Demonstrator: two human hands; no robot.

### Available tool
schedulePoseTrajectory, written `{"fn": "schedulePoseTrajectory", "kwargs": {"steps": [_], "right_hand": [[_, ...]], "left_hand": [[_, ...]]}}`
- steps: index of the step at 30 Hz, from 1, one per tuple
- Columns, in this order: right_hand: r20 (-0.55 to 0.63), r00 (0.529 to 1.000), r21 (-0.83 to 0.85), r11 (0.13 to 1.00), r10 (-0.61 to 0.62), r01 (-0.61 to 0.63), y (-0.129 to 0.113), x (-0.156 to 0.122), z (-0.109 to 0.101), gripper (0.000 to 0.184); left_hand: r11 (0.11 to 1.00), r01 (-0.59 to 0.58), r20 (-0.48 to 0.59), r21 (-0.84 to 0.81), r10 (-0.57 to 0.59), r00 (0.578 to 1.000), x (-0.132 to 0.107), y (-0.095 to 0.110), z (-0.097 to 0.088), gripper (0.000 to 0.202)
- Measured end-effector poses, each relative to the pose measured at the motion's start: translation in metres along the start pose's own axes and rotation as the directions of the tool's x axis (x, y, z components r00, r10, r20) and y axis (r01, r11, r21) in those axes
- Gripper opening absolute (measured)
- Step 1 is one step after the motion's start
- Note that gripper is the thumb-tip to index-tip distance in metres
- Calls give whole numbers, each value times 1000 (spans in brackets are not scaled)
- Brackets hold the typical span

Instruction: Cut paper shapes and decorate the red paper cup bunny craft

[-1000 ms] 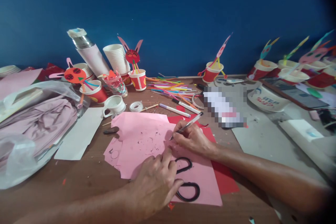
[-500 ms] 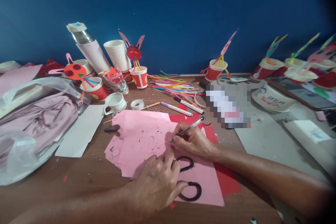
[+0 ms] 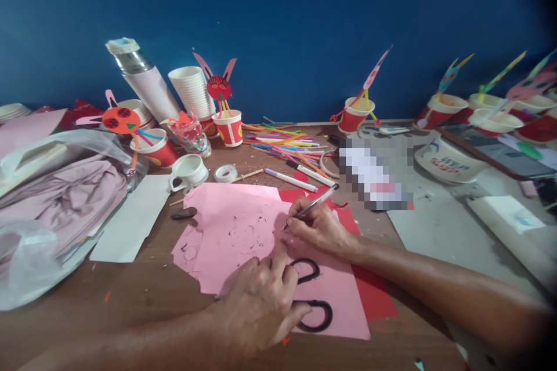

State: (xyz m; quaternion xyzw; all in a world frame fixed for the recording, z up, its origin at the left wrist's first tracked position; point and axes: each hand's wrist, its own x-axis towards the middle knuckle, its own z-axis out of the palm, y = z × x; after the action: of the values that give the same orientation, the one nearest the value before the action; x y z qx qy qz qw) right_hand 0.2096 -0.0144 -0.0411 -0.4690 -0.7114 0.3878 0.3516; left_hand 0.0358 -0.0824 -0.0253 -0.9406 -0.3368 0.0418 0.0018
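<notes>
My right hand (image 3: 319,226) is closed around a clear-barrelled pen (image 3: 321,199), its tip down at a sheet of pink paper (image 3: 256,208). Small dark marks and faint round outlines show on the sheet, left of the pen tip. My left hand (image 3: 261,301) lies flat on the paper, fingers stretched toward the pen and thumb apart. Beneath it is a pair of scissors; only the black scissor handles (image 3: 331,317) show, to the right of the hand. Another pink piece (image 3: 185,252) with drawn marks peeks out at the left, and red paper (image 3: 374,295) lies underneath.
Behind the paper lie markers (image 3: 290,180), a tape roll (image 3: 225,173), a white mug (image 3: 190,172) and colourful craft sticks (image 3: 287,142). Decorated paper cups (image 3: 230,130) stand along the blue wall, beside a tilted flask (image 3: 148,84). A plastic bag (image 3: 30,249) sits left.
The pen has tilted slightly in my right hand and its tip has shifted a little on the paper. My left hand keeps its place; the whole view has shifted slightly.
</notes>
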Motion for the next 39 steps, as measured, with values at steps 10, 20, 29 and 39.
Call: {"fn": "schedulePoseTrajectory", "kwargs": {"steps": [10, 20, 29, 39], "right_hand": [[53, 998, -71, 997, 21, -18, 2, -5, 0, 9], [39, 999, -44, 999, 10, -8, 0, -4, 2, 9], [23, 1000, -74, 997, -2, 4, 2, -4, 3, 8], [43, 999, -57, 998, -5, 7, 0, -4, 3, 7]], "left_hand": [[1000, -8, 18, -7, 8, 1000, 1, 0, 0, 43], [1000, -5, -13, 2, 5, 1000, 0, 1, 1, 39], [1000, -1, 5, -7, 1, 1000, -1, 1, 3, 41], [1000, -7, 20, 1, 7, 1000, -1, 1, 1, 39]]}}
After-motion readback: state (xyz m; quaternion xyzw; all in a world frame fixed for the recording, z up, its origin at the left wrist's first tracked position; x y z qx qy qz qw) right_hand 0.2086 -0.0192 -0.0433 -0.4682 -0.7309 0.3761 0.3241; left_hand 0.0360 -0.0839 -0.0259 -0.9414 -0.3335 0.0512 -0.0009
